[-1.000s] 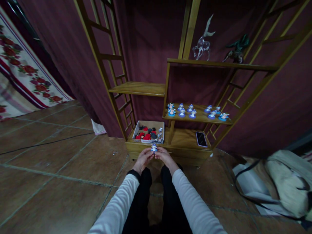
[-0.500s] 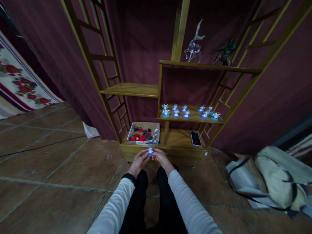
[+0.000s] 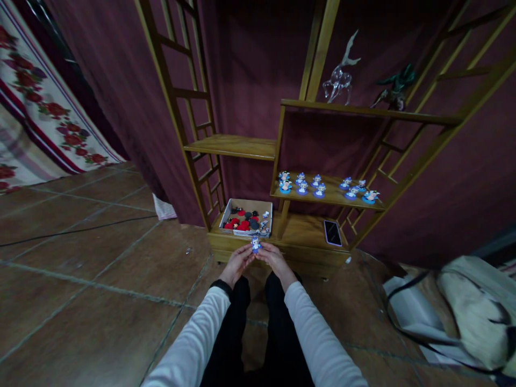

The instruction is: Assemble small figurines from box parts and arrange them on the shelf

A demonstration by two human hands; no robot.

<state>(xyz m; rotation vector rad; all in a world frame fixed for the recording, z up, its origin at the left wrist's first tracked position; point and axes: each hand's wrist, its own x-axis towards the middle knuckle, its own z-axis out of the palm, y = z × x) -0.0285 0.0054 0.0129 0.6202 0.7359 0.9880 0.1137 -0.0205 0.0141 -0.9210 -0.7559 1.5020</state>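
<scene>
A small purple-and-white figurine (image 3: 256,245) is held upright between the fingertips of my left hand (image 3: 238,262) and my right hand (image 3: 276,259), in front of the cabinet's lower edge. Both hands are closed on its sides. Just beyond it stands a shallow cardboard box (image 3: 251,204) with red, black, grey and white pieces inside. Several similar figurines (image 3: 320,190) with purple bases stand on the shelf at right, and some with blue bases (image 3: 285,186) are at its ends.
A phone (image 3: 332,233) lies on the cabinet's bottom board. Above stand a clear deer ornament (image 3: 339,80) and a dark green statue (image 3: 397,88). A bare wooden shelf (image 3: 234,146) is at left. A pale bag (image 3: 475,306) rests on the floor at right; a cable (image 3: 80,232) runs across the tiles.
The whole view has shifted, so the cabinet appears farther right. Both hands keep the figurine in nearly the same place before me.
</scene>
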